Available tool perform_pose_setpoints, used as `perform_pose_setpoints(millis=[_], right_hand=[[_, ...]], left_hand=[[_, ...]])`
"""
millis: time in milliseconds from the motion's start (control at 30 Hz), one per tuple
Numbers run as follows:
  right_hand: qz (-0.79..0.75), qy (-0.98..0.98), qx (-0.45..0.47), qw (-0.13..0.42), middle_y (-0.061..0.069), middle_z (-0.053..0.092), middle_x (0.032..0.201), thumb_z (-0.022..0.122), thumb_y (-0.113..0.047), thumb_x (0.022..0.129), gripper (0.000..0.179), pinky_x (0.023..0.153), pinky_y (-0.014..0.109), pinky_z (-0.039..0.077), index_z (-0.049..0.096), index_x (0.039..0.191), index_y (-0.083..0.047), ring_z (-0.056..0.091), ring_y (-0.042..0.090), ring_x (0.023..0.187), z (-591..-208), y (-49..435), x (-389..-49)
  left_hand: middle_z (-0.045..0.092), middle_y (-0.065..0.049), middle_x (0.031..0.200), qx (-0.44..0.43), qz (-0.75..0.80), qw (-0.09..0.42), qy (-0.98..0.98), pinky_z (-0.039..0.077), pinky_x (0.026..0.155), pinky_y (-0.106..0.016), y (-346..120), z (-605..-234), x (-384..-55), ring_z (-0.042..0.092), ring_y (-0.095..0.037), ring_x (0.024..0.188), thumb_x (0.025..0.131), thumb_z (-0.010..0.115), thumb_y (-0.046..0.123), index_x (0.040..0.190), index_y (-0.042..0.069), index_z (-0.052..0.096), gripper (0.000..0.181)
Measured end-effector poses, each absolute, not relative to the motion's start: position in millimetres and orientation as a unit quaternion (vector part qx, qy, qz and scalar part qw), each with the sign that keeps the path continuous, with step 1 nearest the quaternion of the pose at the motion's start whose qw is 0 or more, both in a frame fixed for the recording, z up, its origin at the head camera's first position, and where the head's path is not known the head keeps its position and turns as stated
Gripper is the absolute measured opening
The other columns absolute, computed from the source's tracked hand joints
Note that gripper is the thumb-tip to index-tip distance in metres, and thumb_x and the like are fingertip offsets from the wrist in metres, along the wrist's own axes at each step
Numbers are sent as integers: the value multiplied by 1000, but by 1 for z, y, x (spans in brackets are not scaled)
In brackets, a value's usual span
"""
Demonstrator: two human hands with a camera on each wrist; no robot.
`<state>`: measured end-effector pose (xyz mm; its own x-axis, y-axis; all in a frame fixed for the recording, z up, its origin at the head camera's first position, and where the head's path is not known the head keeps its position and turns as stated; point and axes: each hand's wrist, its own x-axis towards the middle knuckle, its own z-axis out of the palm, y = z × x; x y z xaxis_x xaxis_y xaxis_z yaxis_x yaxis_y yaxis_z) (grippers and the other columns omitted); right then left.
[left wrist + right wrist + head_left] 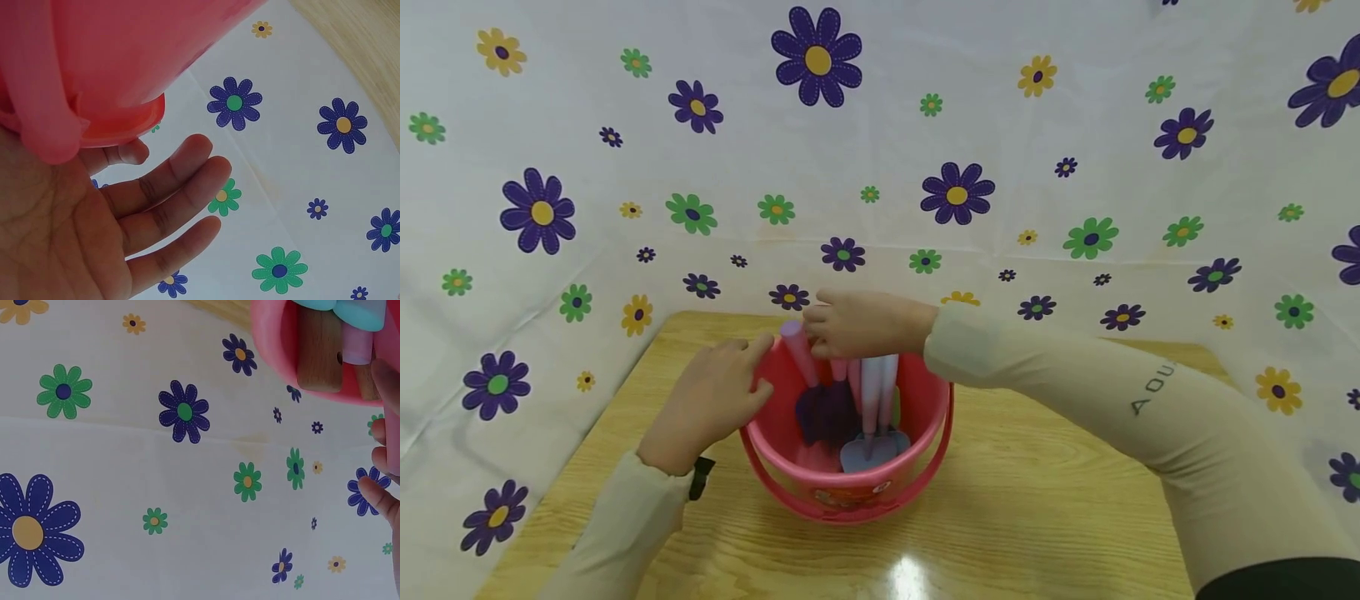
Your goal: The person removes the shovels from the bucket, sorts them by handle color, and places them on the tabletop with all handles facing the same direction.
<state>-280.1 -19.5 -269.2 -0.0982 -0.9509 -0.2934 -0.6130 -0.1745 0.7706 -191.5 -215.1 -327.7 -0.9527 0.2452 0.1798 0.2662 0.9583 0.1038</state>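
A pink bucket [752, 450] stands upright on the table, holding several long-handled tools with pink and pale handles. Two of them end in blue-grey spade heads [868, 454]; dark purple heads [820, 412] lie beside these. My left hand [711, 396] holds the bucket's left rim, its thumb over the edge. In the left wrist view its other fingers [181, 181] spread loosely outside the bucket, close to the handle joint. Over the far rim, my right hand [861, 325] grips a pink handle [392, 440], with fingers and thumb around it in the right wrist view.
The pink carrying handle [842, 517] hangs down at the bucket's front. Wooden handle ends [320, 353] and turquoise ends [359, 312] show at the rim in the right wrist view. A flower-patterned cloth [880, 142] rises behind the wooden table [1037, 500].
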Motion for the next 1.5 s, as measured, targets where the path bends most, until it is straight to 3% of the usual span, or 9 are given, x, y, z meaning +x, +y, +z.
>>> perform_pose_setpoints(millis=[400, 633, 800, 967, 1300, 1500], right_hand=[[-423, -632, 629, 161, -2, 58, 130, 62, -28, 89, 44, 102, 35, 37, 54, 131, -22, 49, 18, 120, -254, -22, -277], [-392, -633, 653, 138, -3, 61, 128, 58, -24, 92, 37, 104, 33, 39, 55, 129, -23, 52, 17, 119, -271, -27, -274], [-394, -611, 670, 151, 1, 59, 129, 52, -25, 95, 34, 101, 31, 41, 55, 129, -19, 51, 18, 121, -282, -29, -270], [-398, -592, 677, 178, 3, 61, 125, 46, -24, 98, 32, 101, 30, 42, 56, 127, -16, 54, 18, 118, -287, -30, -270], [-381, -583, 689, 202, 2, 62, 121, 48, -23, 97, 30, 95, 28, 42, 57, 125, -17, 56, 17, 112, -290, -23, -275], [-359, -587, 696, 203, 1, 62, 122, 49, -25, 96, 31, 102, 31, 39, 58, 125, -16, 54, 17, 115, -293, -18, -276]], left_hand=[[53, -6, 73, -135, -66, 88, -985, 39, 58, -32, -214, -327, -190, 47, -19, 61, 81, 55, 15, 115, 3, 51, 36], [54, -7, 75, -133, -70, 82, -985, 41, 59, -32, -215, -329, -192, 49, -19, 63, 83, 55, 17, 116, 3, 49, 37], [51, -6, 71, -138, -65, 91, -984, 38, 55, -31, -215, -329, -192, 46, -18, 60, 81, 55, 16, 113, 3, 50, 35], [56, -9, 76, -136, -68, 91, -984, 41, 57, -33, -216, -329, -191, 49, -19, 62, 81, 55, 15, 118, 2, 50, 39], [52, -5, 70, -133, -72, 87, -985, 35, 56, -30, -216, -329, -192, 46, -18, 60, 82, 55, 15, 112, 4, 50, 33], [49, -4, 68, -135, -78, 89, -984, 32, 53, -28, -217, -330, -193, 44, -17, 58, 81, 53, 15, 107, 5, 50, 28]])
